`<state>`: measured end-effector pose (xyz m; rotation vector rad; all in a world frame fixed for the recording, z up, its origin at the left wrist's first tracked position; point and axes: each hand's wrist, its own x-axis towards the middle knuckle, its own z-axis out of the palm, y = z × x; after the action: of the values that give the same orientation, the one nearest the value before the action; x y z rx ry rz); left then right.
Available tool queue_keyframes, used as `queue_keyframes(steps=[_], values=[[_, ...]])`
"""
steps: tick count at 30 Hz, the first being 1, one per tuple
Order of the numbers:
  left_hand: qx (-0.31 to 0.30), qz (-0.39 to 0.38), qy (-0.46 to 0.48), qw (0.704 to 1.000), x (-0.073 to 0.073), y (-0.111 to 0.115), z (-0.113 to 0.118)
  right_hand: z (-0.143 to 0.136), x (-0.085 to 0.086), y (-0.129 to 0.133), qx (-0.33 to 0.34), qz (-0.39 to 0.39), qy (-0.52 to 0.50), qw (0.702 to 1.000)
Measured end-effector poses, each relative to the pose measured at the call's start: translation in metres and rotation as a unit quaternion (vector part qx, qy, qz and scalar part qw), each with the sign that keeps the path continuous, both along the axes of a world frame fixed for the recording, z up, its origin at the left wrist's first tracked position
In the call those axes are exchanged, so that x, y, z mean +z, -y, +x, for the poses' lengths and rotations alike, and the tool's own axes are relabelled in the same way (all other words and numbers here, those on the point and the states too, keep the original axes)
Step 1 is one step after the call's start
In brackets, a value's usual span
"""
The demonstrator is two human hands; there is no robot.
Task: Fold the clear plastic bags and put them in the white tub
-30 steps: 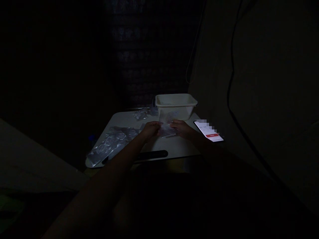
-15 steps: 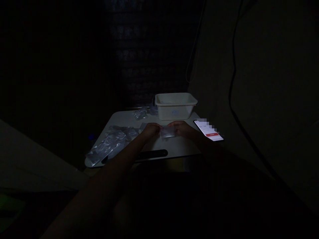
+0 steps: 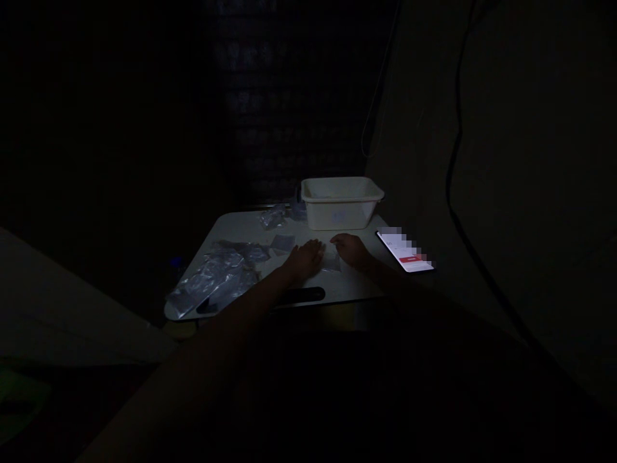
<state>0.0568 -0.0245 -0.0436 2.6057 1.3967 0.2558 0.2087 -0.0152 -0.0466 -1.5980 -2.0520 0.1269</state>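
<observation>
A small clear plastic bag (image 3: 331,261) lies on the white table (image 3: 294,276) between my two hands. My left hand (image 3: 306,258) is laid flat with its fingers stretched out, at the left side of the bag. My right hand (image 3: 351,249) is just beyond the bag's right side, fingers reaching left and slightly bent, and I see nothing held in it. Whether its lower fingers touch the bag is too dark to tell. Another flat clear piece of plastic (image 3: 283,242) lies behind my left hand.
Crumpled clear plastic bags (image 3: 219,270) cover the table's left side. A cream plastic tub (image 3: 341,215) stands at the back, with a clear plastic bundle (image 3: 272,217) to its left. A lit phone (image 3: 409,259) lies at the right edge. The room is very dark.
Both hands held the small plastic bag before. Now it lies on the table, my left hand has flattened and come nearer to me, and my right hand has let go.
</observation>
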Motion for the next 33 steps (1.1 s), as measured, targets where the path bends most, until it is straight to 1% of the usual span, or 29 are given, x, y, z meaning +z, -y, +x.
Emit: queue_keyframes(steps=[3, 6, 8, 11, 14, 21, 28, 33], values=[[-0.016, -0.001, -0.070, 0.997, 0.000, 0.007, 0.006, -0.012, -0.008, 0.008, 0.037, 0.016, 0.095, 0.995], [-0.020, -0.009, -0.102, 0.994, -0.004, 0.012, 0.007, -0.019, -0.020, 0.019, 0.050, 0.033, 0.182, 0.982], [-0.022, -0.017, -0.113, 0.993, -0.006, 0.013, 0.006, -0.021, -0.028, 0.024, 0.049, 0.037, 0.212, 0.975], [-0.018, -0.022, -0.121, 0.992, -0.009, 0.015, 0.005, -0.020, -0.034, 0.029, 0.055, 0.034, 0.224, 0.972], [-0.019, -0.020, -0.130, 0.991, -0.009, 0.016, 0.004, -0.020, -0.035, 0.029, 0.057, 0.025, 0.224, 0.973], [-0.054, 0.011, -0.125, 0.991, -0.010, 0.015, 0.001, -0.022, -0.031, 0.029, 0.044, -0.003, 0.212, 0.976], [-0.056, 0.031, -0.150, 0.987, -0.014, 0.013, 0.002, -0.022, -0.026, 0.032, 0.047, -0.021, 0.220, 0.974], [-0.052, 0.033, -0.173, 0.983, -0.011, 0.016, 0.003, -0.023, -0.023, 0.033, 0.046, -0.041, 0.228, 0.972]])
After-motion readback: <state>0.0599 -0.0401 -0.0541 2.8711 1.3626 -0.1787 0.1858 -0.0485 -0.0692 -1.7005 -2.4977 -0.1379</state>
